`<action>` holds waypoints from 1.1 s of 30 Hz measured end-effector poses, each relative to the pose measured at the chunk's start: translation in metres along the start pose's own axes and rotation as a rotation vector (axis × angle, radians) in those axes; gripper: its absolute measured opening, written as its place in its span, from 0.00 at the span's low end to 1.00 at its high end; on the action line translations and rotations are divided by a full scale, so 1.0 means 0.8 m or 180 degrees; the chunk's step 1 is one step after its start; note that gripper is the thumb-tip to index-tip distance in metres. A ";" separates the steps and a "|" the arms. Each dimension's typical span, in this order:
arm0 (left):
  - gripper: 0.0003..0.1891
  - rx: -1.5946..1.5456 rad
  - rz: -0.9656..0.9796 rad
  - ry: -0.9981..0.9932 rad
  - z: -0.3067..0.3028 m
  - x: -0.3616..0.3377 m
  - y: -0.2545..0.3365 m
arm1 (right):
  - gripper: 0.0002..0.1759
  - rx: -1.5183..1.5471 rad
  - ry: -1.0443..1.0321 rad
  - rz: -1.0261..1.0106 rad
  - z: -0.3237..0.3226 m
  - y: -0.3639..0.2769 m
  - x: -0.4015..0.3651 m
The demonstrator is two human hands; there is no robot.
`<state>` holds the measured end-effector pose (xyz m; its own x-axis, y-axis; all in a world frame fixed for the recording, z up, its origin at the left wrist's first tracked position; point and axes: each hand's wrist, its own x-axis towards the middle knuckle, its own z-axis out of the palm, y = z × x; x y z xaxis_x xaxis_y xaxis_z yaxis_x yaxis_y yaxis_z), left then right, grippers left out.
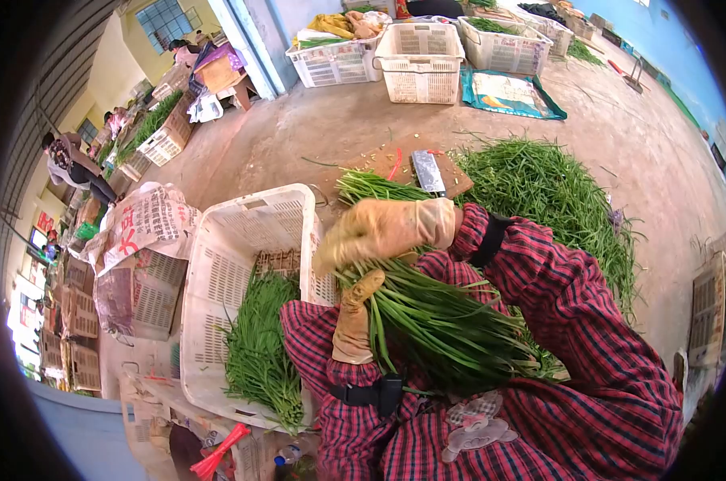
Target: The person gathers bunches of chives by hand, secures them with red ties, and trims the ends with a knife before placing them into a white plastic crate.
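Observation:
A bundle of long green leafy stalks (443, 321) lies across my lap, its leaves pointing to the lower right. My left hand (355, 317), in a tan glove, is closed around the bundle's near end. Above it my right hand (379, 232), gloved too, reaches over the stalk ends; its fingers are blurred, and what they hold, if anything, is unclear. Just beyond, more stalks (379, 186) rest on a wooden board (455, 172) beside a cleaver (428, 172). To the left, a white crate (195, 321) contains bunched green stalks (263, 345).
A large pile of loose greens (539, 192) spreads on the floor at the right. White crates (419, 68) and a teal sack (511, 94) stand ahead. A printed sack (151, 220) covers a crate at the left. Red ties (221, 450) hang at the lower left. A person (78, 164) stands far left.

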<state>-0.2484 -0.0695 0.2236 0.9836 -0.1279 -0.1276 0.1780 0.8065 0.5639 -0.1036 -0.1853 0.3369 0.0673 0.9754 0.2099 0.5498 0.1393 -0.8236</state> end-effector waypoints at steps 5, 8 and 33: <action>0.19 0.1572 0.0755 0.0068 -0.036 0.008 -0.008 | 0.20 0.0316 0.0142 -0.0213 0.025 0.006 -0.010; 0.18 0.0790 0.0374 0.0277 -0.022 0.000 -0.014 | 0.21 -0.0054 0.0182 -0.0423 0.029 0.009 -0.019; 0.17 0.1208 0.3180 0.0576 0.060 0.048 0.223 | 0.38 -0.2598 0.2765 0.1538 0.006 0.093 -0.297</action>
<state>-0.1776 0.0413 0.3586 0.6755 0.5999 0.4287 -0.6727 0.2634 0.6915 -0.0828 -0.4062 0.2230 0.7497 0.4238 0.5084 0.6449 -0.6405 -0.4170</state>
